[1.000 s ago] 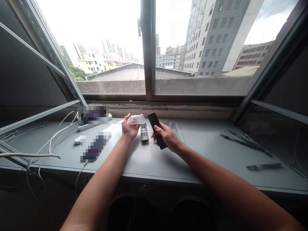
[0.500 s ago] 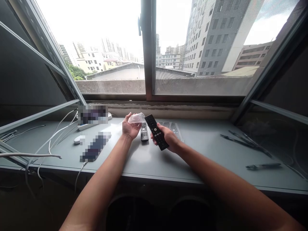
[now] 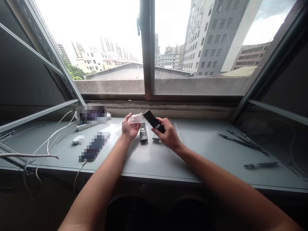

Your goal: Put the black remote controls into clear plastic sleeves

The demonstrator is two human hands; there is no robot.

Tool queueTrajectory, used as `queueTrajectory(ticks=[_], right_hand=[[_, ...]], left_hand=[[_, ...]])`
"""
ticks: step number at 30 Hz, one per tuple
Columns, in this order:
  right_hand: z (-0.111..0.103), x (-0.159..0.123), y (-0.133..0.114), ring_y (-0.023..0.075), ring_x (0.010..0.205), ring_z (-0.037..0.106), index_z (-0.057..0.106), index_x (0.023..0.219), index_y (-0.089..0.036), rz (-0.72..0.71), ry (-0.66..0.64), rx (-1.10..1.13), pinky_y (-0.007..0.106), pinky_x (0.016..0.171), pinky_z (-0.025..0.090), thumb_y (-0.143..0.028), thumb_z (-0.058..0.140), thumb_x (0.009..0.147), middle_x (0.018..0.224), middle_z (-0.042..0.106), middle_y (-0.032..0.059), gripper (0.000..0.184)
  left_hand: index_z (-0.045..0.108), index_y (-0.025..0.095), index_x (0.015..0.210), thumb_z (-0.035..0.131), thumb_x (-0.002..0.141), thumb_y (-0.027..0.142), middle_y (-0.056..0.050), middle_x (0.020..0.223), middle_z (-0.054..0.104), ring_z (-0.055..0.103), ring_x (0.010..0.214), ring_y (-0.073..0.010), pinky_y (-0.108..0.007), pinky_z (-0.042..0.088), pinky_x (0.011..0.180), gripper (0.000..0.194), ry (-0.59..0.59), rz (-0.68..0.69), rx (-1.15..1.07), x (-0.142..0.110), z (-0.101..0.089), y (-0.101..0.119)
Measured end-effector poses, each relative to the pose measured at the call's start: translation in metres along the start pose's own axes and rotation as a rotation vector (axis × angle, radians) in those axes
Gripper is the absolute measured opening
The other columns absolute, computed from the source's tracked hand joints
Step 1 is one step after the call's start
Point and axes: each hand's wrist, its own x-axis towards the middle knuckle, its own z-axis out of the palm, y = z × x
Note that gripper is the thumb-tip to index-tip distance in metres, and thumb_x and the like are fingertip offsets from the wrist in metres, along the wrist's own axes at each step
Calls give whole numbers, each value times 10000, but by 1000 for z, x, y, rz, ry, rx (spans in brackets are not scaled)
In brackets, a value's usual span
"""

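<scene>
In the right hand (image 3: 169, 134): slim black oblong remote control (image 3: 151, 118), raised off the desk and tilted, button-free face showing, small white label (image 3: 157, 127) near the grip; thumb and fingers closed on its lower end. In the left hand (image 3: 130, 129), palm up: crumpled translucent plastic sleeve (image 3: 135, 118), just beside the raised remote's upper end; pinched or merely cradled, cannot tell. Between the hands, flat on the smooth grey-blue desk (image 3: 197, 154): black second remote (image 3: 143, 133) with rows of buttons. Partly behind the right hand: clear plastic packet (image 3: 178, 132), contents mostly hidden. Far left: dark flat slab (image 3: 93, 148), blurred; small white rounded object (image 3: 76, 140); loose white cables (image 3: 29, 155). Far right: thin dark cord-like items (image 3: 238, 140); pen-like dark item (image 3: 261, 165).
</scene>
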Motion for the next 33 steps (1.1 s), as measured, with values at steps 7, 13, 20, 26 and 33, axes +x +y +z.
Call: queueTrajectory(ticks=[7, 13, 20, 26, 33], right_hand=[[3, -9, -5, 330, 1169, 723, 584, 1512, -237, -253, -118, -227, 480, 1010, 602, -363, 726, 1020, 1333, 718, 133, 527], [2, 1, -1, 188, 743, 718, 708, 1248, -191, 157, -88, 280, 276, 518, 575, -577, 618, 1064, 1151, 775, 125, 437], [0, 8, -3, 243, 788, 798, 673, 1094, -132, 455, -278, 750, 336, 495, 663, -441, 436, 1155, 1260, 778, 230, 394], [-1, 4, -12, 280, 761, 841, 589, 1287, -120, 608, -566, 831, 382, 548, 692, -356, 309, 1174, 1220, 808, 238, 383], [-7, 7, -15, 248, 724, 835, 576, 1378, -80, 738, -623, 895, 296, 525, 654, -341, 243, 1179, 1220, 806, 260, 467]], left_hand=[[737, 166, 1045, 738, 938, 306, -97, 976, 809, 771, 816, -215, -305, 623, 731, 177, -18, 14, -18, 2, -1, -1], [700, 173, 1029, 732, 974, 418, -73, 887, 775, 700, 659, -175, -291, 562, 593, 253, 74, 46, -40, 4, -2, 2], [689, 186, 996, 763, 936, 290, -58, 876, 775, 711, 676, -164, -259, 558, 602, 141, 82, 73, -24, 2, 2, 2], [719, 152, 989, 763, 936, 262, -66, 944, 779, 755, 791, -183, -282, 599, 690, 130, -8, 79, 121, -4, 10, -3], [766, 142, 1088, 807, 901, 298, -124, 1125, 794, 749, 885, -197, -306, 618, 796, 247, -195, -23, 255, -14, 15, -9]])
